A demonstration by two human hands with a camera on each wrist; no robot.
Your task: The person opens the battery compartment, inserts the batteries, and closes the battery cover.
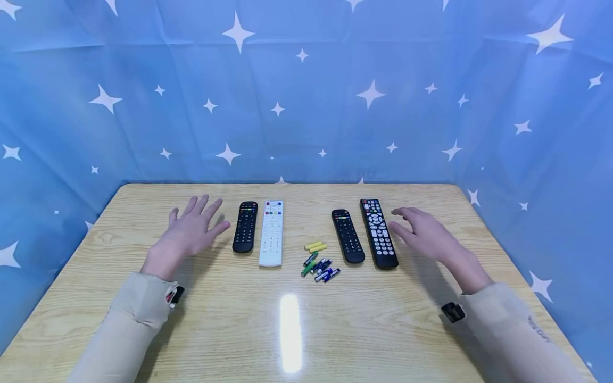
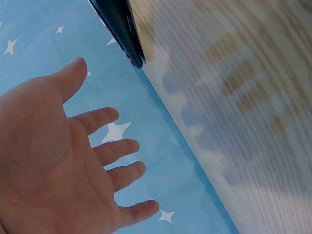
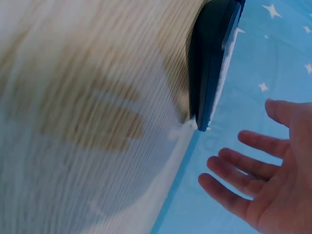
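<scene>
Remote controls are lying face up in a row of four on the wood-grain table. Far left, the left hand is hovering, fingers straight and splayed, gripping nothing, its thumb pointing at the nearest unit but not touching. Just beside it the left compact black remote is running lengthwise away from the person, coloured keys at the far end, that end leaning slightly right. Next, the longer white remote is lying almost parallel, also pointing away. Mid-row, nearer the person, yellow batteries are lying above a loose pile of green and dark-blue batteries. Further right, the second compact black remote is pointing away with its far end tilting left; the large black remote, close beside it, is following much the same slant. Far right, the right hand is hanging near that one, fingers loosely bent, holding nothing. Judgement: this is looking like an approach or pause with no grasp made; a next move would be calling for fingers closing across a remote's narrow width.
</scene>
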